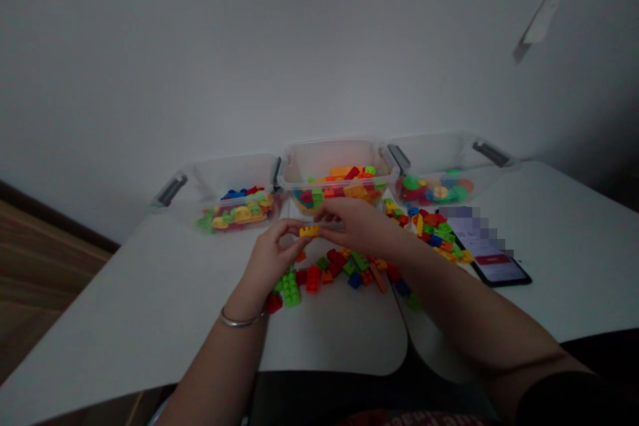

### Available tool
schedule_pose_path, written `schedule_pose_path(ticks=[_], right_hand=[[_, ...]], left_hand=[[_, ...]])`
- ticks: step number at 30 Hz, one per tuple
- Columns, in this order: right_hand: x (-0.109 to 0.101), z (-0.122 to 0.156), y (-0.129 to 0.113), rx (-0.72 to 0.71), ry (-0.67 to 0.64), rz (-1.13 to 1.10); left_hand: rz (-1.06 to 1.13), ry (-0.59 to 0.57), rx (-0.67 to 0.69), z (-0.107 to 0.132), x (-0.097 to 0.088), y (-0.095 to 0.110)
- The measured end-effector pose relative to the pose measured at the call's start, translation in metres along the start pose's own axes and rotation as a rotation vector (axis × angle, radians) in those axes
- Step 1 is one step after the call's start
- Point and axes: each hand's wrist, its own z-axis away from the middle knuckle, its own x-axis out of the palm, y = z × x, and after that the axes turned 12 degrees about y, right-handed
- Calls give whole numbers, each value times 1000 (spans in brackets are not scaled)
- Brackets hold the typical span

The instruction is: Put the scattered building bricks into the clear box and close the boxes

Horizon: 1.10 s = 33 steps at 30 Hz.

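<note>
Three clear plastic bins with grey latches stand along the desk's (574,266) far edge: the left bin (224,176) and middle bin (334,156) hold mixed toy bricks, the right bin (439,153) coloured plastic discs (434,190). Loose bricks (339,266) lie scattered across the desk's middle, and a smartphone (499,263), partly pixelated, lies near its right edge. A wooden floor (34,259) shows beyond the left edge.

A thin silver bangle (242,319) on the left wrist (244,301) (black sleeve (564,401) on the right arm (479,326))

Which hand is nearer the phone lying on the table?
Right. The right hand is left of the phone, with loose plastic bricks between them; the left hand, pinching a yellow brick, is farther left, beyond the right hand.
</note>
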Motion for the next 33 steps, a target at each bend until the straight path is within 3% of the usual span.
schedule_pose_path(ticks=[5, 14, 17, 20, 24, 27, 30, 33], right_hand=[[16, -1, 5, 103, -103, -98], [19, -2, 7, 189, -172, -240], [11, -3, 7, 175, -168, -211], [-14, -5, 11, 114, -72, -145], [-55, -6, 24, 85, 251, 48], [-75, -5, 37, 89, 441, 222], [-78, -5, 48, 91, 504, 304], [-73, -7, 56, 113, 452, 314]], left_hand=[[65, -20, -75, 3, -2, 2], [67, -65, -37, 3, -4, 2], [56, -71, -15, 3, -4, 4], [40, -58, 17, 4, -5, 3], [-41, -40, 67, 3, -5, 0], [-105, -58, 86, 3, -4, -3], [-147, -69, 137, 3, -4, -6], [-179, -80, 180, 3, -3, -8]])
